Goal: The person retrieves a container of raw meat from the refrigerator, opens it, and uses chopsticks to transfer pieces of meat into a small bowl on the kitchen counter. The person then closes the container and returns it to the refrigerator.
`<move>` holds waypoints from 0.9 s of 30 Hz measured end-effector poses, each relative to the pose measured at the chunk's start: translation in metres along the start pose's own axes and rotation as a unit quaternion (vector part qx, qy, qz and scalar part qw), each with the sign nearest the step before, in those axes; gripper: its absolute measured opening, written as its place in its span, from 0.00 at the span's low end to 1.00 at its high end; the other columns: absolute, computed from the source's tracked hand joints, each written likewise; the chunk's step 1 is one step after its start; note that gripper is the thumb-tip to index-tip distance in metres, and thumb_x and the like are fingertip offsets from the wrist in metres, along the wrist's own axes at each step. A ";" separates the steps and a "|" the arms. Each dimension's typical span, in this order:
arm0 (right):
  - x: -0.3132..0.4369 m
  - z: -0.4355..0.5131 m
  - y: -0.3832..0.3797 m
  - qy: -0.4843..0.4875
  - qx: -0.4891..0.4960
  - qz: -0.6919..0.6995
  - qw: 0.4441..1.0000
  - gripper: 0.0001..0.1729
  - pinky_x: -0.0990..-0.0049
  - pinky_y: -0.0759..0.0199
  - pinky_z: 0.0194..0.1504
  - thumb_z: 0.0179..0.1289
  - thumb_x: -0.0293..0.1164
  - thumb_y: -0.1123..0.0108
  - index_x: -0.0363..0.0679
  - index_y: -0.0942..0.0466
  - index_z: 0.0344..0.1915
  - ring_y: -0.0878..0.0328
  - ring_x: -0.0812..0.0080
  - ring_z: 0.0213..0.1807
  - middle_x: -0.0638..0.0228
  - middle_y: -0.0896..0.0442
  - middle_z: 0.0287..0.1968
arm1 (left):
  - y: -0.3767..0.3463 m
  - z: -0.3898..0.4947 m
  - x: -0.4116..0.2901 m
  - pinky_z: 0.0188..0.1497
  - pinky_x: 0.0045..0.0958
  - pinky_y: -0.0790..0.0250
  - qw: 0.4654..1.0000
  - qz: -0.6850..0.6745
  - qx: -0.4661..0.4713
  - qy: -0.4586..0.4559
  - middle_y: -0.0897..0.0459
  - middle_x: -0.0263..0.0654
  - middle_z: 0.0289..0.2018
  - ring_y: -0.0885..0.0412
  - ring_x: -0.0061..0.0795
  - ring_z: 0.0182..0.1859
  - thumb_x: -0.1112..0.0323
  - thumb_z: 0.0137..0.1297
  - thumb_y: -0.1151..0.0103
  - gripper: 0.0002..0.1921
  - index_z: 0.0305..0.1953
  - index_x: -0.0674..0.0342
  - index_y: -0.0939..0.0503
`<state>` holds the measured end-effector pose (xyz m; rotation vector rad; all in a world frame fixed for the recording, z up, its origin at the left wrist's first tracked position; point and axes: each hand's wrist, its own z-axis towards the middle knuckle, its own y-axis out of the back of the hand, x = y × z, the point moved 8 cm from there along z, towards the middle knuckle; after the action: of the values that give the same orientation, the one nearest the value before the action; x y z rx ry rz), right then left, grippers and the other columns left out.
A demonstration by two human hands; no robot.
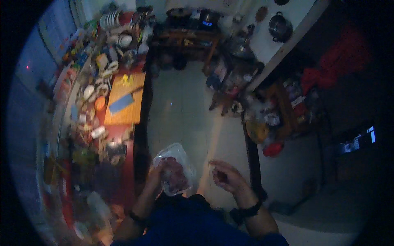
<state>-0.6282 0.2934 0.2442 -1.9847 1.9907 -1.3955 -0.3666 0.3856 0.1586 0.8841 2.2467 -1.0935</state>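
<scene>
My left hand (156,176) grips the left side of a clear plastic tray (191,172) in front of my body. Dark red pieces that look like raw meat (177,175) lie in the tray. My right hand (226,176) is raised to the right of the tray, apart from it, with its fingers partly curled and nothing seen in it. Off to the left, a cleaver (121,104) with a wide blade rests on a wooden cutting board (132,115). Small yellow pieces (127,80) lie near the board's far end.
A red counter (127,172) crowded with bowls, dishes and an orange round thing (100,103) runs along the left. Ahead stands a wooden table (178,34) with a stove and pots. Cluttered shelves and a red basin (273,149) are at the right. Tiled floor (181,107) lies between.
</scene>
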 end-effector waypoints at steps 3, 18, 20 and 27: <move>0.047 0.031 0.007 -0.004 -0.011 0.016 1.000 0.20 0.76 0.32 0.26 0.79 0.34 0.43 0.39 0.27 0.64 0.19 0.71 0.33 0.66 0.17 0.37 | -0.027 0.053 -0.058 0.67 0.39 0.29 1.000 0.000 -0.002 0.027 0.20 0.44 0.60 0.21 0.37 0.62 0.53 0.83 0.53 0.24 0.66 0.67 0.26; 0.251 0.256 0.092 -0.049 -0.015 0.000 0.999 0.17 0.76 0.34 0.27 0.75 0.32 0.43 0.42 0.22 0.60 0.23 0.73 0.29 0.67 0.19 0.35 | -0.132 0.295 -0.146 0.70 0.42 0.31 1.000 -0.018 -0.008 0.000 0.22 0.47 0.63 0.22 0.43 0.65 0.53 0.81 0.53 0.27 0.69 0.69 0.30; 0.295 0.294 0.109 -0.041 -0.023 -0.008 0.999 0.17 0.77 0.35 0.26 0.74 0.31 0.44 0.42 0.22 0.60 0.25 0.75 0.28 0.68 0.21 0.33 | -0.153 0.314 -0.157 0.70 0.42 0.30 0.999 -0.029 -0.027 0.009 0.22 0.46 0.63 0.21 0.42 0.64 0.53 0.81 0.52 0.27 0.69 0.69 0.30; 0.443 0.422 0.103 -0.034 -0.020 -0.062 0.997 0.17 0.76 0.37 0.26 0.72 0.30 0.45 0.41 0.21 0.58 0.32 0.77 0.25 0.73 0.27 0.29 | -0.222 0.406 -0.208 0.66 0.41 0.27 0.996 -0.059 0.058 -0.015 0.19 0.43 0.59 0.20 0.37 0.60 0.51 0.82 0.54 0.25 0.66 0.65 0.26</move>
<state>-0.5612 -0.3200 0.1791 -2.1759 1.9133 -1.3000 -0.3311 -0.1201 0.1795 0.7839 2.2528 -1.2933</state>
